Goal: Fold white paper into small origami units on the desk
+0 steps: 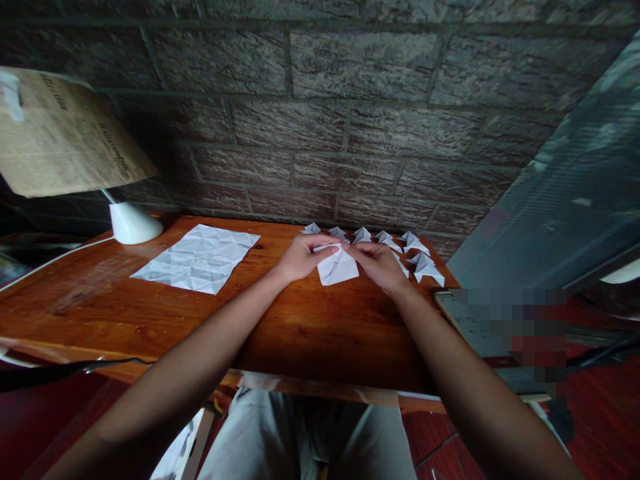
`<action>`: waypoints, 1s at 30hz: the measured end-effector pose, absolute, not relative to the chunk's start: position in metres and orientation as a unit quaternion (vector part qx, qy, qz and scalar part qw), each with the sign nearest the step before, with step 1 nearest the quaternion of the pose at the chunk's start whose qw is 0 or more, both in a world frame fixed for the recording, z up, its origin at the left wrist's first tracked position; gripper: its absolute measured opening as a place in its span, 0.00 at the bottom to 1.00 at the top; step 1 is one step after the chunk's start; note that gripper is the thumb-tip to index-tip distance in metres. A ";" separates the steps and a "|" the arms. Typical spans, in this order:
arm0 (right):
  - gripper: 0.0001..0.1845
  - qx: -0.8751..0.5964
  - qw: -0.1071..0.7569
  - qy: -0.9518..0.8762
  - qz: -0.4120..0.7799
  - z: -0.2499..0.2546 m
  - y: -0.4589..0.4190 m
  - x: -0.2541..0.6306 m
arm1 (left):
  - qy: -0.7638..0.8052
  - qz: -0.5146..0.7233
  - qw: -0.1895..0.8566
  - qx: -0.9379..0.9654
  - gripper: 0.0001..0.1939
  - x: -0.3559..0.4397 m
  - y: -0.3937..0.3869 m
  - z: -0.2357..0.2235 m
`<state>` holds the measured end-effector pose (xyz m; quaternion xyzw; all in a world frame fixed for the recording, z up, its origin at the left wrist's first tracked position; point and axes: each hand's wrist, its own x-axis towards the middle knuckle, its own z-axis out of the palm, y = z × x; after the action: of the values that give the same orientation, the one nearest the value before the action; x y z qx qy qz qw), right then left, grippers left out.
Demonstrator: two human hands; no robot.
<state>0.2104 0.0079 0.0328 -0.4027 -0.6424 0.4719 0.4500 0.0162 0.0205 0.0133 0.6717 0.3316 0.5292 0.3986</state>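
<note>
So the step in hand looks like folding or pinching a crease into one small piece of white paper (338, 269). It's up off to the right of the middle of the wooden worktop (310, 333), between the two hands, with its lower corner pointing back toward the person. Faint crease lines seem to meet near its centre, though it's too small to read the fold properly.

Grip-wise: the left hand (301, 257) has the upper left edge pinched between thumb and fingers, fingers reaching over the back. The right hand (379, 264) has its thumb and fingertips closed on the upper right corner, so both are nipped in tight on paper and nearly meeting at the top edge. Can't tell how hard either one presses.

Just behind and beside the right hand sit several pointy folded paper pieces (425, 269) in loose rows, some partly hidden by the hands. Well apart on the left lies a bigger creased sheet (200, 257), flat, near the lamp base (134, 224).

IMO the next move calls for one side holding dead still while the other lines up the layers and runs the crease. Rush it and the point could drift off centre, or an elbow could knock the neighbours.
</note>
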 end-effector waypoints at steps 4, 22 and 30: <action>0.21 -0.370 0.482 -0.630 0.483 0.030 0.011 0.208 | 0.324 0.503 0.430 0.676 0.21 0.017 0.018 0.016; 0.22 -0.403 0.584 -0.535 0.459 0.027 0.021 0.211 | 0.388 0.525 0.420 0.630 0.26 0.020 0.018 0.016; 0.24 -0.403 0.536 -0.568 0.477 0.024 0.017 0.207 | 0.354 0.511 0.519 0.586 0.24 0.020 0.018 0.013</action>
<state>0.2066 0.0170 0.0244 -0.4029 -0.5678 0.4774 0.5360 0.0202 0.0177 0.0132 0.5864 0.3539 0.5110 0.5194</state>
